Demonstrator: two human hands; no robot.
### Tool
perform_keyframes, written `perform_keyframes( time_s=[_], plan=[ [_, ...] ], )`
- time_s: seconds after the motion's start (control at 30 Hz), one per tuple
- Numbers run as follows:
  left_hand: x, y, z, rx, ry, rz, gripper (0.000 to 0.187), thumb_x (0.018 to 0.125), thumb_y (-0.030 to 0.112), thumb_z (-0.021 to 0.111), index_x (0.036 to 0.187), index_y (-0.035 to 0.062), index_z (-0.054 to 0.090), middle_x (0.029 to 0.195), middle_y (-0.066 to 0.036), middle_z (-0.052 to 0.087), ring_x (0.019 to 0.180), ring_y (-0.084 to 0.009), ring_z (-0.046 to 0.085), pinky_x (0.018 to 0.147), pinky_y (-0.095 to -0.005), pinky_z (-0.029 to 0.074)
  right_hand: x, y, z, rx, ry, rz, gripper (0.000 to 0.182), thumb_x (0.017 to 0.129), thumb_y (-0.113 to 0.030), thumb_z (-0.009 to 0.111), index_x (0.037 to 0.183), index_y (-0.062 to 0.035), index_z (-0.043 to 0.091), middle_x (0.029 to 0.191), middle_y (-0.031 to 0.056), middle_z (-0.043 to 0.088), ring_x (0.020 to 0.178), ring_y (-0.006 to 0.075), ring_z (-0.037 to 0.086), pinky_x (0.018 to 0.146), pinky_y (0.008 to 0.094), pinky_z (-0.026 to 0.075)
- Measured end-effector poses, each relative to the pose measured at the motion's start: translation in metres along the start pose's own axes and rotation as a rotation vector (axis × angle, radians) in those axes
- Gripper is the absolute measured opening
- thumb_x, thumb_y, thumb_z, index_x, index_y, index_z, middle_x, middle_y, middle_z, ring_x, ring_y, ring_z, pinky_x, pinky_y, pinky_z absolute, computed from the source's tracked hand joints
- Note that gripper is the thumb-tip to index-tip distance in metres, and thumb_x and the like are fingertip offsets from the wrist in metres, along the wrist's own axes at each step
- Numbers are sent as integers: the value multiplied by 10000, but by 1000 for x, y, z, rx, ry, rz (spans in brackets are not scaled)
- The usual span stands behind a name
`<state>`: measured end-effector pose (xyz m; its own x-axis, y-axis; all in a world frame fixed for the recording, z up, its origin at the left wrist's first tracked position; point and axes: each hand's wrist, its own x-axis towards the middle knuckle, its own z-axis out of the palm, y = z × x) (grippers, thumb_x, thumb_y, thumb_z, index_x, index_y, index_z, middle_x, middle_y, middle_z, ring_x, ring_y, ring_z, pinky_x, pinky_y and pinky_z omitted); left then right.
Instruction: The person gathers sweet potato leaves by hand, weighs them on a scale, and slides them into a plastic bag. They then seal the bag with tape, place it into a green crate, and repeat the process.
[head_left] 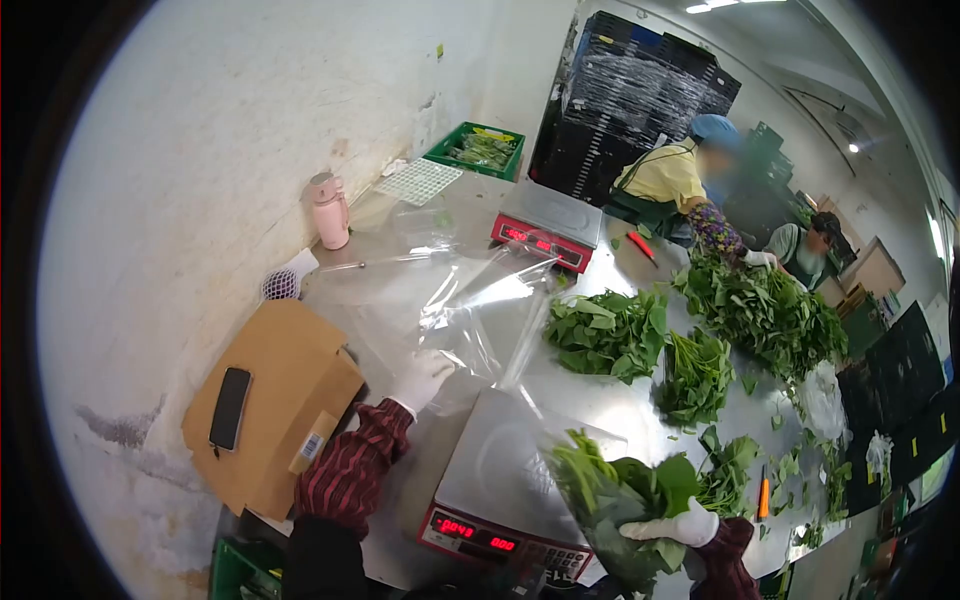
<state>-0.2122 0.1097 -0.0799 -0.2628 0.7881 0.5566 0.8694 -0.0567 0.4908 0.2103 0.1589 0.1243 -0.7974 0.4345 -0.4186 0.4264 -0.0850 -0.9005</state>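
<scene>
My left hand (pixel 424 379), in a white glove with a dark red striped sleeve, has its fingers closed at the edge of the clear plastic bags (pixel 470 318) spread over the table. My right hand (pixel 676 526), also gloved in white, grips a bunch of leafy greens (pixel 622 500). Clear film seems to wrap the stems of this bunch, which lies tilted beside the near scale (pixel 505 475). The scale's red display is lit and nothing rests on its plate.
More leafy greens (pixel 610 335) lie in heaps on the metal table. A second scale (pixel 545 228), a pink flask (pixel 329 212) and a green crate (pixel 478 150) stand farther back. A phone (pixel 231 408) rests on a cardboard box (pixel 275 345). A co-worker (pixel 665 178) handles greens across the table.
</scene>
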Motion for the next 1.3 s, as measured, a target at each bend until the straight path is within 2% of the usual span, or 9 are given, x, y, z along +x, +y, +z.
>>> perform_keyframes(
  time_s=[0.03,0.07,0.33,0.47,0.57,0.67,0.73,1.0,1.3],
  plan=[
    [-2,6,-6,71,20,-31,82,771,142,621,813,73,635,803,-48,590,812,-240,556,753,-361,414,5,-2,2,-158,-45,-42,505,768,-5,694,1221,10,473,1135,109,575,1032,193,556,910,300,462],
    [2,10,-12,78,34,-25,82,771,142,621,813,73,635,803,-48,590,812,-240,556,753,-361,414,6,-3,12,264,37,114,560,722,-22,746,1209,10,473,1126,102,579,1014,172,559,892,302,465],
    [18,113,-77,122,475,64,43,755,104,631,774,78,604,782,-54,573,772,-253,546,722,-362,412,53,-4,8,-336,-68,-189,684,637,-291,837,1160,15,519,1079,75,615,954,146,572,819,300,472],
    [-13,43,-44,201,140,77,61,746,107,633,796,75,617,795,-53,582,782,-253,554,740,-377,418,47,-2,6,-241,45,-29,658,650,-261,831,1169,13,532,1065,83,621,950,136,569,852,296,457],
    [-11,66,-76,308,452,-64,74,754,113,629,818,78,631,844,-65,601,822,-260,567,760,-375,427,35,-6,7,-115,70,-363,596,686,-200,807,1176,1,534,1061,74,620,933,139,575,839,300,468],
    [-27,60,-57,185,212,-58,80,759,126,626,821,77,634,981,-65,622,892,-258,574,759,-375,436,30,-6,-6,-244,-68,-113,651,692,-205,802,1226,-3,489,1102,81,601,974,157,563,852,303,460],
    [-24,86,-63,174,245,-15,79,758,118,630,823,74,635,968,-78,622,894,-265,574,767,-375,443,20,-26,14,-242,5,-321,601,684,-241,808,1163,3,540,1053,90,624,937,157,579,835,300,467],
    [-40,180,-67,-21,356,39,89,735,88,659,815,64,626,945,-81,631,875,-261,588,777,-353,456,47,44,10,-863,-75,-59,775,621,-616,720,970,68,616,807,208,644,764,282,625,699,339,481],
    [-42,252,-71,-7,343,153,109,722,70,655,826,75,620,937,-51,637,878,-244,590,786,-356,445,35,22,30,-908,-22,-147,657,667,-633,652,815,7,654,732,231,618,757,326,627,689,388,474]
  ],
)
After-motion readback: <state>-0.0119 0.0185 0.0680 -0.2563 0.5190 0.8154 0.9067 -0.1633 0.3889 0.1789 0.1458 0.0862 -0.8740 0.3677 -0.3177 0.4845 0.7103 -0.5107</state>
